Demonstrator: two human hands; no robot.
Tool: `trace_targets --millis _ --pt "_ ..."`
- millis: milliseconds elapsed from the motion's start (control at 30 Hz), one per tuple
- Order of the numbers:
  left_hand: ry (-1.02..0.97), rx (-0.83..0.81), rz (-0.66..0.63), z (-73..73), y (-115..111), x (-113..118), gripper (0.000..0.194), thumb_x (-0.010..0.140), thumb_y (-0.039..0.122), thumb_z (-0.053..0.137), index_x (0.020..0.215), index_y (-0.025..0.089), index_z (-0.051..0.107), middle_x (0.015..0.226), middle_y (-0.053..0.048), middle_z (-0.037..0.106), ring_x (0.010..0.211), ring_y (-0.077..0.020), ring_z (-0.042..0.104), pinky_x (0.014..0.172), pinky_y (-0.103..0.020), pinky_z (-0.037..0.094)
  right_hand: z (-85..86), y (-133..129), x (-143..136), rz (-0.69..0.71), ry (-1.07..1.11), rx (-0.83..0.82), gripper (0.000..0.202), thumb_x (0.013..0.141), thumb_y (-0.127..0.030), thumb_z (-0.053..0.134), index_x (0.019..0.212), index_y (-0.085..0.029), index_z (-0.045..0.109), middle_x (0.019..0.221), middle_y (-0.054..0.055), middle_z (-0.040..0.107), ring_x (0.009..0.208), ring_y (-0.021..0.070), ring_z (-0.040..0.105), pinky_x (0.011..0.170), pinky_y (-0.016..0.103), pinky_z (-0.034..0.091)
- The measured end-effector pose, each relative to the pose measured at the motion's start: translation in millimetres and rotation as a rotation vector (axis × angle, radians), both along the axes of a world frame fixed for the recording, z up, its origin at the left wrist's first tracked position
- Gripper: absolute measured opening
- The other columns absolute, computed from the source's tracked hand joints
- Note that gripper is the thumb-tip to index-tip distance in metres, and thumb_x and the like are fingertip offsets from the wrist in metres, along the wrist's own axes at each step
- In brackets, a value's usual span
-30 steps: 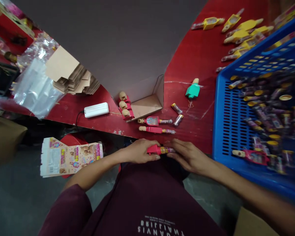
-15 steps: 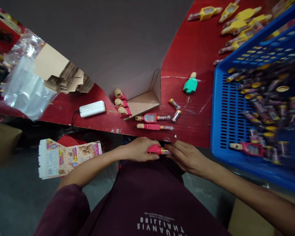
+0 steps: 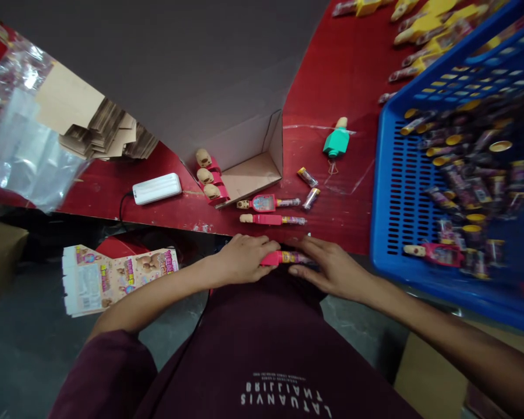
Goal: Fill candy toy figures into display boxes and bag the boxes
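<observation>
My left hand (image 3: pixel 244 259) is closed around a pink plastic toy (image 3: pixel 271 258) just in front of the table edge; the palm hides its other end. A clear candy tube (image 3: pixel 290 257) with a yellow band sticks out of the toy's right side. Around the free end of that tube are the thumb and fingers of my right hand (image 3: pixel 327 265). Two similar pink toys with tubes, one face up (image 3: pixel 263 202) and one on its side (image 3: pixel 266 219), lie on the table beyond my hands. Two loose candy tubes, one upper (image 3: pixel 307 177) and one lower (image 3: pixel 311 198), are beside them.
A blue basket (image 3: pixel 379 192) full of candy tubes stands at right, with yellow toys (image 3: pixel 436 26) behind it. An open cardboard box (image 3: pixel 248 180) has several pink toys at its left edge. A green toy (image 3: pixel 336 141), white power bank (image 3: pixel 156 188) and cardboard pieces (image 3: pixel 70 102) lie around.
The view has shifted slightly. My right hand's fingers have opened a little and its thumb now shows below the tube. My left hand keeps hold of the pink toy.
</observation>
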State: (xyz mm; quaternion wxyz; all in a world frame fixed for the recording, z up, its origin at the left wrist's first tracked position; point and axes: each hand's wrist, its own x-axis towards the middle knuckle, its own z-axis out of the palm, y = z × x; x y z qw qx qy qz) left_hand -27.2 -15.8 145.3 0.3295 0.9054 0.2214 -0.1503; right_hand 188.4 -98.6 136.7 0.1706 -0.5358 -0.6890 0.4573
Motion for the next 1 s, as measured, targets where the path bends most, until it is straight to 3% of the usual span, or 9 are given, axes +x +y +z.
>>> trace_targets --millis 67,167,333,467,633,800,867,1000 --pt "0.002 -0.018 0.015 0.4 2 0 0.035 0.093 0.037 0.051 0.121 0.017 0.055 0.113 -0.009 0.065 0.098 -0.0253 0.065 0.079 -0.036 0.052 1.3 2 0 0.135 -0.14 0.175 0.037 0.096 -0.044 0.047 0.114 -0.015 0.06 0.098 0.013 0.068 0.088 0.0245 0.064 0.074 0.036 0.051" --pt "0.042 -0.013 0.012 2.1 0 3 0.034 0.092 0.036 0.051 0.12 0.018 0.055 0.115 -0.01 0.065 0.097 -0.0259 0.066 0.08 -0.037 0.052 2.5 5 -6 0.254 -0.329 0.342 0.031 0.098 -0.035 0.042 0.104 -0.012 0.063 0.085 0.011 0.066 0.075 0.0229 0.062 0.068 0.035 0.046" --pt "0.09 -0.021 0.096 1.6 -3 6 0.037 0.09 0.033 0.052 0.123 0.017 0.055 0.114 -0.011 0.066 0.1 -0.0297 0.066 0.084 -0.043 0.051 1.1 5 -25 0.207 -0.515 0.474 0.019 0.089 -0.022 0.045 0.086 -0.013 0.062 0.076 0.009 0.063 0.068 0.021 0.056 0.068 0.035 0.039" --pt "0.071 -0.08 0.1 -4.1 -1 6 0.035 0.088 0.033 0.052 0.118 0.017 0.058 0.111 -0.012 0.068 0.1 -0.0303 0.066 0.083 -0.042 0.051 -6.4 1 -33 0.162 -0.549 0.476 0.012 0.081 -0.017 0.048 0.078 -0.014 0.06 0.071 0.007 0.059 0.065 0.0205 0.053 0.066 0.033 0.037" --pt "0.029 -0.213 0.133 -6.7 4 7 0.024 0.085 0.036 0.056 0.099 0.017 0.063 0.094 -0.01 0.071 0.086 -0.0261 0.066 0.073 -0.034 0.048 -8.8 -5 -38 0.152 -0.54 0.456 0.012 0.079 -0.017 0.048 0.077 -0.014 0.059 0.072 0.009 0.06 0.067 0.0212 0.053 0.068 0.033 0.037" --pt "-0.014 -0.567 0.129 -11.1 19 -6 0.017 0.08 0.035 0.065 0.085 0.018 0.063 0.074 0.001 0.064 0.067 -0.0142 0.057 0.059 -0.023 0.039 -3.3 -10 -22 0.184 -0.41 0.128 0.012 0.08 -0.016 0.044 0.078 -0.017 0.056 0.072 0.006 0.062 0.063 0.0179 0.053 0.063 0.03 0.036" --pt "-0.06 -0.638 0.239 -18.8 26 -16 0.021 0.08 0.037 0.065 0.084 0.017 0.062 0.072 0.002 0.061 0.065 -0.0118 0.054 0.058 -0.021 0.038 -12.7 -8 -3 0.075 -0.385 -0.001 0.013 0.082 -0.019 0.043 0.08 -0.018 0.055 0.071 0.005 0.062 0.061 0.0171 0.054 0.06 0.029 0.035" --pt "-0.161 -0.719 0.589 -36.3 24 -23 0.029 0.082 0.045 0.062 0.088 0.016 0.058 0.067 0.003 0.056 0.057 -0.0101 0.053 0.052 -0.02 0.04 -54.4 9 39 -0.478 -0.535 0.012 0.022 0.089 -0.034 0.042 0.087 -0.018 0.057 0.083 0.011 0.065 0.074 0.0222 0.059 0.065 0.031 0.04"
